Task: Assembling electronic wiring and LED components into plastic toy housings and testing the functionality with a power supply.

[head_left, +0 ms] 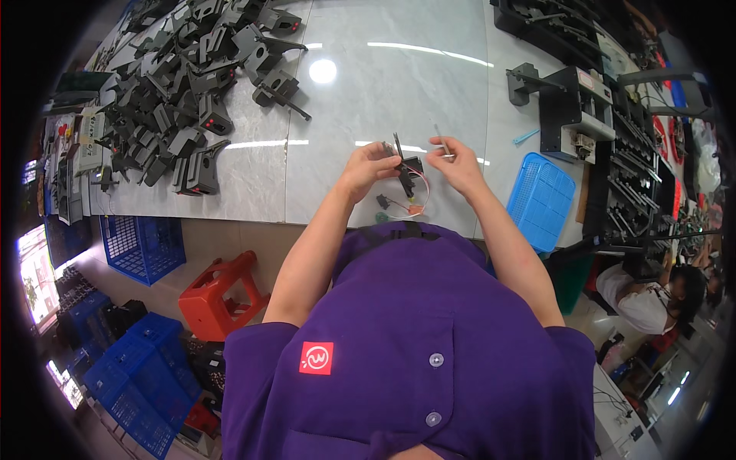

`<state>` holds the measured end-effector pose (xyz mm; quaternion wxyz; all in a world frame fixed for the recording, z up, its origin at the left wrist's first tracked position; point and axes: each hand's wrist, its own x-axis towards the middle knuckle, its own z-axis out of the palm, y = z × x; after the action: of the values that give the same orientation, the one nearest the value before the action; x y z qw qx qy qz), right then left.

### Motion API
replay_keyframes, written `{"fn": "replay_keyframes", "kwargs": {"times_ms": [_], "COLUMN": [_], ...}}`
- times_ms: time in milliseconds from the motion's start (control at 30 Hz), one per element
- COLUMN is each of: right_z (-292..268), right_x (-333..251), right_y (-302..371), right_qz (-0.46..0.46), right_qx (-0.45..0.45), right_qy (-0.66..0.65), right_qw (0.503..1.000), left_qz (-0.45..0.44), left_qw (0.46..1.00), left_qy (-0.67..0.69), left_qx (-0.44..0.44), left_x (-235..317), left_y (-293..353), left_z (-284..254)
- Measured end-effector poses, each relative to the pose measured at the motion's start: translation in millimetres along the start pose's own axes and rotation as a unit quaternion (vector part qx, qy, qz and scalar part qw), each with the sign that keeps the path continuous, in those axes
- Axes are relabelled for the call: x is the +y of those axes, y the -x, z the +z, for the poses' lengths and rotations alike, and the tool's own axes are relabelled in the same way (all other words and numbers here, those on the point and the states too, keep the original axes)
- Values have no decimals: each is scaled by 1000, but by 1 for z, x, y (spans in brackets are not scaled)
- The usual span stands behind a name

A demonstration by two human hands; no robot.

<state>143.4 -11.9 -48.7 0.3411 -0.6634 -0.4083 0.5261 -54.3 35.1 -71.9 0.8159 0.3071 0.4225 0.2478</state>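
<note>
Near the front edge of the table, my left hand [366, 170] is closed on a black plastic part [405, 182], its fingers along the part's upper side. Thin pale and reddish wires [427, 189] loop from that part toward me. They lead down by a small black connector [382, 202] and a small orange piece [415, 209]. Just right of the part, my right hand [461, 167] pinches a slim metal tool [442, 141] that points up and away. Its exact kind is too small to tell. The tool and the black part look apart.
A big heap of dark grey plastic housings [165, 115] covers the table's left. To the right lie a blue basket [541, 201], a light-blue small tool [526, 136] and a black metal fixture [567, 115]. A red stool [222, 299] and blue crates [146, 376] stand lower left. Another person [644, 299] sits at right.
</note>
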Motion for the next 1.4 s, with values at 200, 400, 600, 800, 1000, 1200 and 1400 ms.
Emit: {"fn": "replay_keyframes", "kwargs": {"times_ms": [200,400,600,800,1000,1200,1400], "right_z": [16,20,14,11,-7,0,5], "right_x": [-9,-24,-27,-37,-36,-49,-30], "right_y": [4,-3,-2,1,14,53,49], "right_qz": [85,-5,-26,-3,36,192,140], "right_qx": [-70,-14,-4,5,71,-63,-22], "right_qy": [-137,-153,-138,-133,-61,-7,55], "right_qw": [984,988,990,991,995,979,988], "left_qz": [16,9,39,51,23,55,83], "left_qw": [996,997,999,993,979,979,979], "left_qy": [68,72,1,95,188,177,168], "left_qx": [-49,-40,-29,-54,-82,-90,-76], "left_x": [3,8,7,1,4,0,-1], "left_y": [-7,3,-1,0,-3,-6,-6], "left_z": [-6,26,30,32,21,20,22]}}
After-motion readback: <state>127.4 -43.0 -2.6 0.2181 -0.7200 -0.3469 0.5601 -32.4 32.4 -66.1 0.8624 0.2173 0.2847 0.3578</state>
